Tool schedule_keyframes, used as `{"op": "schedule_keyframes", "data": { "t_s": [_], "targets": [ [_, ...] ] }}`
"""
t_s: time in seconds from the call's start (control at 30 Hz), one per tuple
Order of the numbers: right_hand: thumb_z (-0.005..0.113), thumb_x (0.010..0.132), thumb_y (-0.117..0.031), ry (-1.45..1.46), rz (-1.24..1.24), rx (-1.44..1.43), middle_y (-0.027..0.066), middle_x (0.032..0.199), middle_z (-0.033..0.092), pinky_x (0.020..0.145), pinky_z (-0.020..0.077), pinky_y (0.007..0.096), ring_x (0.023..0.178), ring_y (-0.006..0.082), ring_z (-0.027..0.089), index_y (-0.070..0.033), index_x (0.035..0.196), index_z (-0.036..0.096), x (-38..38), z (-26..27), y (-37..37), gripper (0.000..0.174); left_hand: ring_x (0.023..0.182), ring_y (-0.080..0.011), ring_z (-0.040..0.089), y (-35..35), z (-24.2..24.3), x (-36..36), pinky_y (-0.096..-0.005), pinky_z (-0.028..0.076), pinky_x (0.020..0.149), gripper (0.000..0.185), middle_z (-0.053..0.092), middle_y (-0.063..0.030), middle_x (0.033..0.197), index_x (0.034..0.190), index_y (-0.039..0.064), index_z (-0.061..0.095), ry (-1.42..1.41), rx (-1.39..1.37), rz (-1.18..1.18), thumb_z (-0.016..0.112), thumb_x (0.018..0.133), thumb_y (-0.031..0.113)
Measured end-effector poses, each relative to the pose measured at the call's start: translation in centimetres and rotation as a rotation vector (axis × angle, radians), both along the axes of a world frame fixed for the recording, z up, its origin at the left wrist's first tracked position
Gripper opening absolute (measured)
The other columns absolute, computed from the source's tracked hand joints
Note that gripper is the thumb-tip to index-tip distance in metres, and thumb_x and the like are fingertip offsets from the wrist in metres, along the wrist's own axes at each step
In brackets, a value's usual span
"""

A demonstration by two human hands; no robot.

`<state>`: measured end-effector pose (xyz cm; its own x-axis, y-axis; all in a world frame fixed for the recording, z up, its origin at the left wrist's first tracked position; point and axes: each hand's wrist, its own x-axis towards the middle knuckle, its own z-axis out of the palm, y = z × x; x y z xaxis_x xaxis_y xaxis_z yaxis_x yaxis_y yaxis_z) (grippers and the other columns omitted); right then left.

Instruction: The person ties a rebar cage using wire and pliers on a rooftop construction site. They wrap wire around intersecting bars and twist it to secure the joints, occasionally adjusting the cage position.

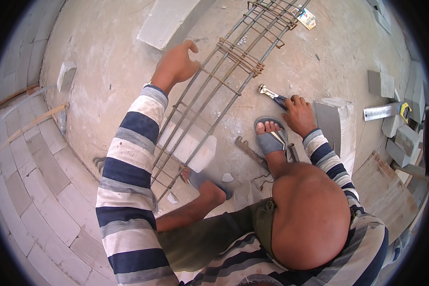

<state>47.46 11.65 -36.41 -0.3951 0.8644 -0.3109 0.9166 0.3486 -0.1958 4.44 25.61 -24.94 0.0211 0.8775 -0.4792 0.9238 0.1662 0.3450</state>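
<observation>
A long rebar cage (214,77) of steel bars with wire-thin stirrups lies slantwise before me, its near part over a pale block (189,141). My left hand (177,66) is at the cage's left side, thumb and forefinger apart, with nothing visible between them; whether the thumb touches the bar I cannot tell. Several stirrups (241,57) are bunched together on the cage to the right of that hand. To the right of the cage, my right hand (300,114) is closed around the dark handles of end-cutting nippers (270,93), whose metal jaws point up and left, away from the cage's bars.
A rusty hammer (250,152) lies by my sandalled foot. A large block (175,21) stands beyond my left hand, another block (334,125) beside my right. Farther right are a handsaw (382,111), more blocks and a wooden board (382,193). A block wall (46,193) rises at left.
</observation>
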Motion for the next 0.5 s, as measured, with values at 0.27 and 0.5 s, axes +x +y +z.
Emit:
{"op": "schedule_keyframes", "data": {
  "t_s": [0.27,0.5],
  "targets": [
    [0.079,0.092,-0.021,-0.003,0.092,0.014,0.0138,0.116,0.063,0.093,0.0535,0.0537,0.112,0.0366,0.066,-0.009,0.112,0.07,2.2,-1.6,0.3,0.025,0.126,-0.0216,0.067,-1.3,0.8,-2.8,-0.0396,0.054,0.105,0.024,0.08,0.0007,0.13,0.123,0.017,0.086,0.242,0.486,-0.803,0.078,0.102,0.024],
    [0.07,0.099,-0.02,0.478,-0.312,-0.25,0.0222,0.108,0.061,0.083,0.0534,0.0505,0.096,0.0422,0.064,0.002,0.105,0.063,2.5,-1.1,-1.8,0.023,0.121,-0.0201,0.067,-0.7,0.6,-3.5,-0.0404,0.051,0.102,0.016,0.082,0.0031,0.118,0.112,0.016,0.087,0.195,0.462,-0.859,0.076,0.103,0.022]
  ]
}}
